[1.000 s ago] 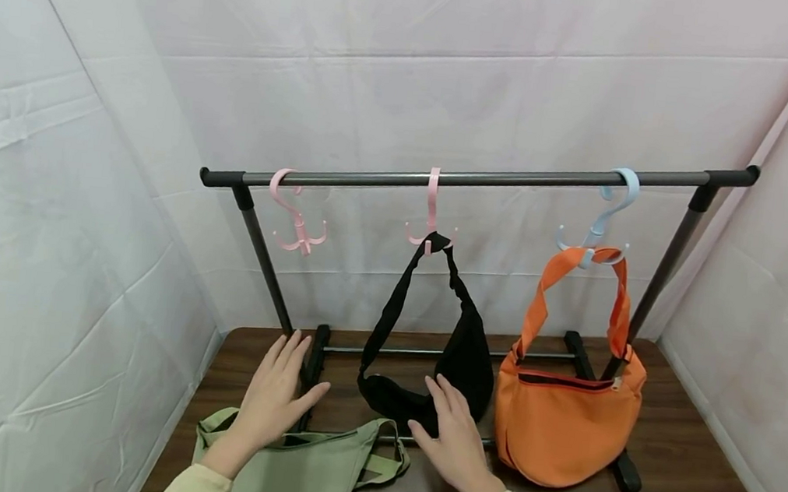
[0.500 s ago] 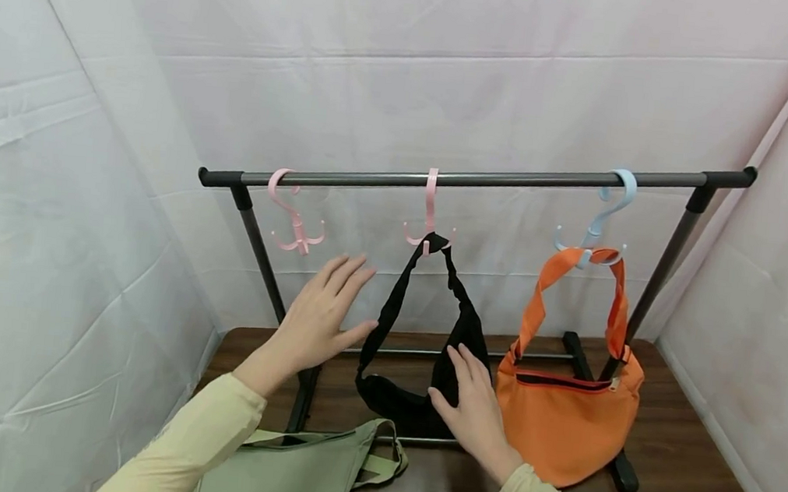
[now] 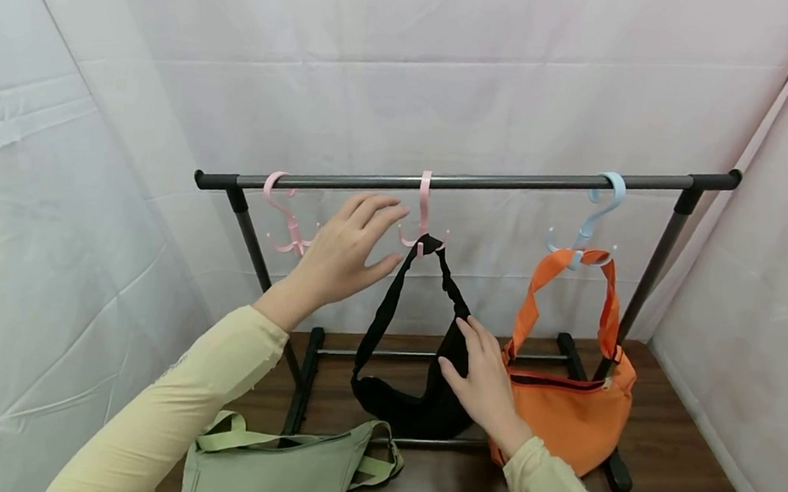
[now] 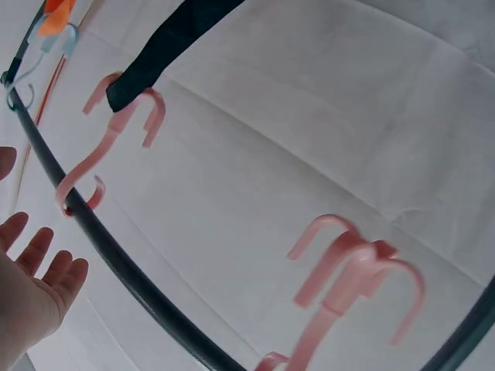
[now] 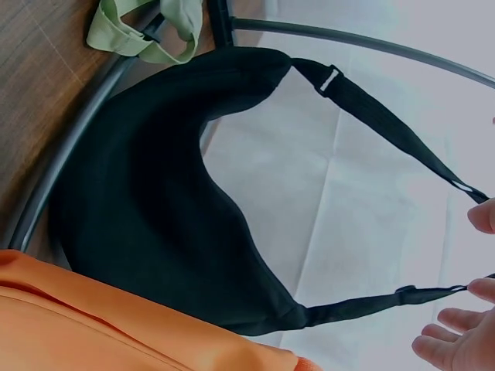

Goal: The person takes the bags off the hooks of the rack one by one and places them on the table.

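Note:
A black shoulder bag (image 3: 415, 412) hangs by its strap from the middle pink hook (image 3: 424, 206) on a dark metal rail. My left hand (image 3: 347, 254), fingers extended, is raised just left of that hook and holds nothing. In the left wrist view the left hand (image 4: 35, 297) is apart from the rail. My right hand (image 3: 484, 379) is in front of the black bag's right side, fingers loosely spread; in the head view I cannot tell whether it touches the fabric. The right wrist view has the right hand (image 5: 464, 332) near the strap, not gripping it.
An orange bag (image 3: 569, 418) hangs from a blue hook (image 3: 597, 209) at the right. Another pink hook (image 3: 290, 225) is on the rail (image 3: 512, 183) at the left, partly behind my hand. A green bag (image 3: 275, 474) lies on the wooden table (image 3: 689, 491) in front.
My left hand has risen from above the green bag to near the middle pink hook. My right hand has moved up and slightly right along the black bag.

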The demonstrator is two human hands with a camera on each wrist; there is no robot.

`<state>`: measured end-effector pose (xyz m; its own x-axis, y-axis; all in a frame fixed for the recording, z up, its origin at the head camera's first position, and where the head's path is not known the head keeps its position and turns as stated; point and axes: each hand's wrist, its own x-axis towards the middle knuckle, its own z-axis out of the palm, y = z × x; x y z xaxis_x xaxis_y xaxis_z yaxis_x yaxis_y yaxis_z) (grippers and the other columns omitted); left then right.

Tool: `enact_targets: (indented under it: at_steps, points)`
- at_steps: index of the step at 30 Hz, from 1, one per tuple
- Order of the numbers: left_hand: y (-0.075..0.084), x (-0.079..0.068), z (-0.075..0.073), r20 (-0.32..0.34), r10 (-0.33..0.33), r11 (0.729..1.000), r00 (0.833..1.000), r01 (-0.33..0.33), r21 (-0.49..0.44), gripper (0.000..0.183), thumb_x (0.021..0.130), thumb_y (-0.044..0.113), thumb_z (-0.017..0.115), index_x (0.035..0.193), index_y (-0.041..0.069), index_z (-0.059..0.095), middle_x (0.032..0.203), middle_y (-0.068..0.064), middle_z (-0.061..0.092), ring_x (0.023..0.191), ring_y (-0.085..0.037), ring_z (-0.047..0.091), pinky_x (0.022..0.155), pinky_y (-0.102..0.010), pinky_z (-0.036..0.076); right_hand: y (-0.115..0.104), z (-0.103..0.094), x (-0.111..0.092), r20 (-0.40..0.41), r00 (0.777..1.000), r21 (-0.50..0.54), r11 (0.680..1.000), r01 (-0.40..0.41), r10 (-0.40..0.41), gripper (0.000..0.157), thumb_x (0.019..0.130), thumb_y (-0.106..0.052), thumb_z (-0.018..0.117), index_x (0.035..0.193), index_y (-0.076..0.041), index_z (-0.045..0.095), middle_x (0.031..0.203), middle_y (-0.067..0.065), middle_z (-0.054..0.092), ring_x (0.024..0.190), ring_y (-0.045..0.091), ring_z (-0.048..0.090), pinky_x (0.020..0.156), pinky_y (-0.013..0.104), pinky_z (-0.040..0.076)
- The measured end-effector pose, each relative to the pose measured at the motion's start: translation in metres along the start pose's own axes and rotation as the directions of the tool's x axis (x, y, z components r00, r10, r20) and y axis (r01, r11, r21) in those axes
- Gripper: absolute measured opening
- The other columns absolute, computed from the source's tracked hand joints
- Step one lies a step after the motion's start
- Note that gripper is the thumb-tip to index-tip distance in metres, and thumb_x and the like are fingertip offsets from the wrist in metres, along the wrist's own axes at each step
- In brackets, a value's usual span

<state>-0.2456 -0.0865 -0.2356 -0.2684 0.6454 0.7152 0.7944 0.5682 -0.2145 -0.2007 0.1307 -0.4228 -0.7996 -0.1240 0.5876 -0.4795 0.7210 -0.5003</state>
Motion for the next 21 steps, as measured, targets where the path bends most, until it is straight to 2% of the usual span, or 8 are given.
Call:
enact_targets:
  at_steps: [7,9,12,17,21]
  points:
    - [-0.005,0.04,0.002,-0.025,0.035,0.999,0.999,-0.035,0.015,0.038,0.08,0.004,0.063,0.117,0.0,0.056,0.118,-0.015,0.053,0.112,-0.03,0.046,0.086,-0.036,0.045,-0.003,-0.004,0.006,0.001,1.0,0.005,1.0,0.007,-0.007,0.057,0.084,-0.018,0.064,0.133,-0.003,0.041,0.137,0.017,0.037,0.123,0.033,0.035,0.094,0.049,0.038]
    - [-0.007,0.051,0.004,-0.01,0.029,1.0,1.0,-0.029,0.002,0.036,0.079,0.001,0.061,0.114,0.0,0.058,0.117,-0.015,0.054,0.111,-0.029,0.047,0.083,-0.036,0.046,-0.004,-0.004,0.007,-0.008,1.0,0.007,1.0,0.018,-0.018,0.057,0.083,-0.017,0.065,0.133,-0.003,0.041,0.136,0.017,0.038,0.123,0.033,0.036,0.093,0.05,0.039]
    - [-0.009,0.064,0.006,0.05,0.009,1.0,0.999,-0.008,-0.027,0.037,0.076,0.004,0.063,0.112,0.0,0.059,0.116,-0.013,0.055,0.11,-0.028,0.047,0.083,-0.034,0.046,-0.005,-0.005,0.008,-0.018,0.999,0.006,0.999,0.034,-0.034,0.057,0.083,-0.017,0.066,0.133,-0.003,0.042,0.135,0.018,0.039,0.122,0.033,0.037,0.093,0.049,0.039]
    - [-0.013,0.075,0.01,0.159,-0.043,0.995,0.986,0.057,-0.087,0.036,0.073,0.004,0.066,0.108,-0.001,0.061,0.113,-0.01,0.057,0.108,-0.025,0.048,0.089,-0.033,0.042,-0.006,-0.009,0.01,-0.039,0.998,0.015,0.999,0.042,-0.042,0.056,0.083,-0.016,0.066,0.132,-0.003,0.043,0.132,0.019,0.042,0.12,0.035,0.039,0.093,0.049,0.039]
    - [-0.015,0.076,0.013,0.169,-0.067,0.991,0.983,0.085,-0.1,0.029,0.074,-0.001,0.061,0.103,0.0,0.064,0.106,-0.007,0.06,0.101,-0.023,0.052,0.086,-0.032,0.043,-0.005,-0.013,0.012,-0.047,0.998,0.017,0.999,0.041,-0.04,0.055,0.082,-0.015,0.066,0.131,-0.003,0.044,0.13,0.02,0.044,0.119,0.035,0.04,0.094,0.05,0.038]
